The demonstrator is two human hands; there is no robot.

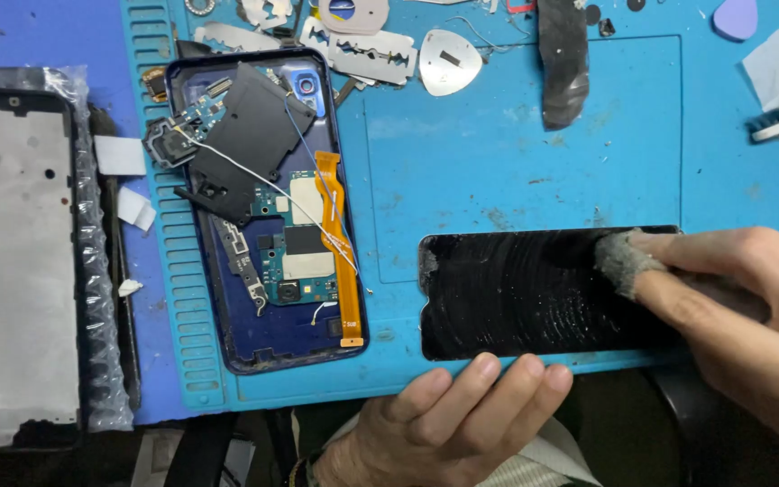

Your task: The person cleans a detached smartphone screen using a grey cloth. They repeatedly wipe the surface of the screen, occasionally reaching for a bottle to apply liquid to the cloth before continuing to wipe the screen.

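A black phone screen panel (520, 293), streaked with smears, lies flat on the blue work mat (516, 153) near its front edge. My right hand (741, 298) presses a small grey cloth (622, 260) onto the panel's right end with its fingertips. My left hand (453, 419) rests at the mat's front edge, fingers curled against the panel's near side and steadying it. To the left lies an opened blue phone back (268, 216) with its circuit boards, an orange flex cable and a loose black cover plate on top.
A phone frame in clear wrap (15, 261) lies at far left. Razor blades (367, 54), a metal pick (448, 61), a black strip (563, 59) and a purple pick (737, 18) lie along the mat's far side. Metal parts sit at the right edge.
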